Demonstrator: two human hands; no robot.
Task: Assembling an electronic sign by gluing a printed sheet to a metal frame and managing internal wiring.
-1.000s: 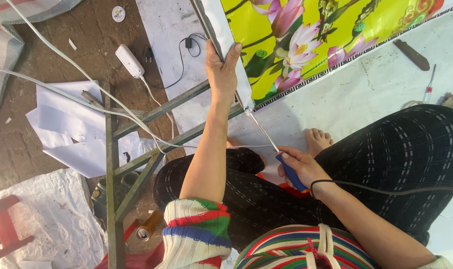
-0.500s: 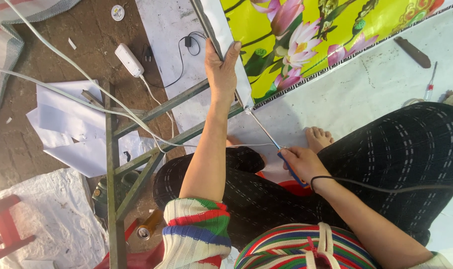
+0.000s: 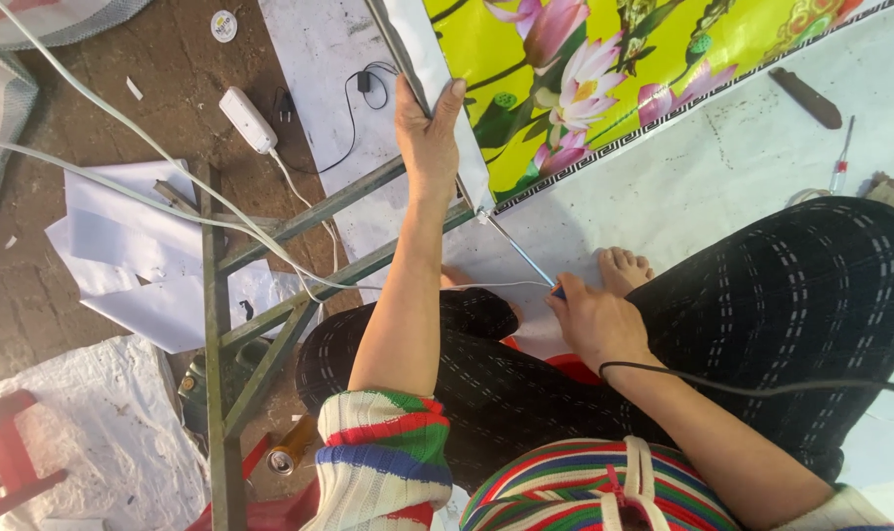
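My left hand point(image 3: 429, 133) grips the white edge of a framed panel point(image 3: 604, 69) printed with pink flowers on yellow, thumb on one side and fingers on the other. My right hand point(image 3: 596, 317) is closed around the blue handle of a long thin screwdriver point(image 3: 519, 250). Its metal shaft points up and left, and its tip meets the lower corner of the panel just below my left hand. A black cord point(image 3: 752, 386) crosses my right wrist. I sit with crossed legs in dark patterned trousers, one bare foot point(image 3: 624, 267) beside the tool.
A grey metal angle frame point(image 3: 214, 324) lies at the left with white cables point(image 3: 122, 133) over it. A white power strip point(image 3: 247, 120) and a black charger point(image 3: 363, 84) lie behind. White paper sheets point(image 3: 122, 246), a second screwdriver point(image 3: 840, 169), a dark tool point(image 3: 806, 96) and a red stool point(image 3: 9, 457) are around.
My right hand with the screwdriver has shifted slightly right and up along my leg, so the shaft lies flatter. My left hand has kept its grip on the panel edge.
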